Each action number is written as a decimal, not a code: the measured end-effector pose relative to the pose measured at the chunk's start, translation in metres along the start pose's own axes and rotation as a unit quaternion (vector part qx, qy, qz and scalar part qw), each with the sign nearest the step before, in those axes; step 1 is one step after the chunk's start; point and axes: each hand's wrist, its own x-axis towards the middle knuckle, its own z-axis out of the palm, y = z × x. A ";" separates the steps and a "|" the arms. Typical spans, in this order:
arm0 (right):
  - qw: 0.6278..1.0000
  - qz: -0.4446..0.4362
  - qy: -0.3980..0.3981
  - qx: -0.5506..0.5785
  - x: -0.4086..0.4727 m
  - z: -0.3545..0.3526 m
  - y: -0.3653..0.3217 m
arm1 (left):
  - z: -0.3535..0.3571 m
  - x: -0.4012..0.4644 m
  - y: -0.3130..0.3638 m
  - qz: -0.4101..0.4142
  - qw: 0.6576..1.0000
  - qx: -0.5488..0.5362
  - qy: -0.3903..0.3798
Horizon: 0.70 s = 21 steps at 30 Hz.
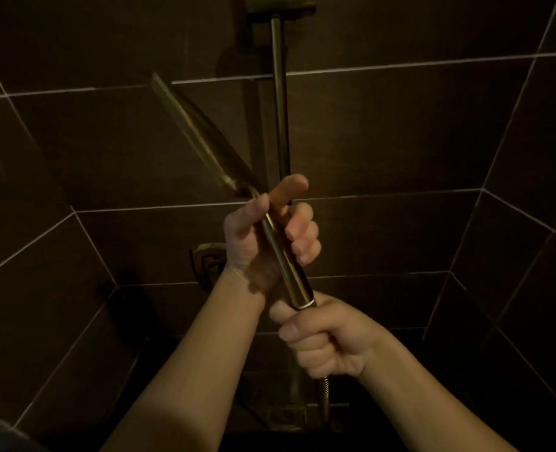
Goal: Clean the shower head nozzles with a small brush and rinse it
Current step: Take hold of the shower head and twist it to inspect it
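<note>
Where dark tiles [400,132] meet, rail [280,102] stands upright.

Shower head [198,138], above the hands: brass/gold-tone metal, polished, glossy w/ streaky reflections. Its handle [283,259], gripped betw. both hands: same metal, smooth, mirror-like shine, thin pale ring at the base. Hose [326,399] below the right hand [328,340]: ribbed metal, duller sheen. Rail [279,102] behind the left hand [263,233]: smooth gold-tone metal, satin. Wall tiles [400,132] all round: dark brown, matt-ish, pale grout lines.
</note>
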 end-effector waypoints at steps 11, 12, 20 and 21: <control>0.997 -0.016 -0.046 0.055 0.000 -0.015 0.013 | 0.008 0.010 -0.007 -0.126 0.989 0.018 0.081; 0.998 -0.019 -0.030 0.056 -0.002 -0.018 0.015 | 0.009 0.008 -0.008 -0.127 0.983 0.049 0.120; 0.920 -0.071 0.314 -0.225 -0.001 -0.006 0.016 | 0.032 0.001 -0.028 0.012 0.865 0.328 0.378; 0.884 -0.089 0.357 -0.289 0.002 -0.005 0.019 | 0.033 0.000 -0.031 0.035 0.846 0.347 0.402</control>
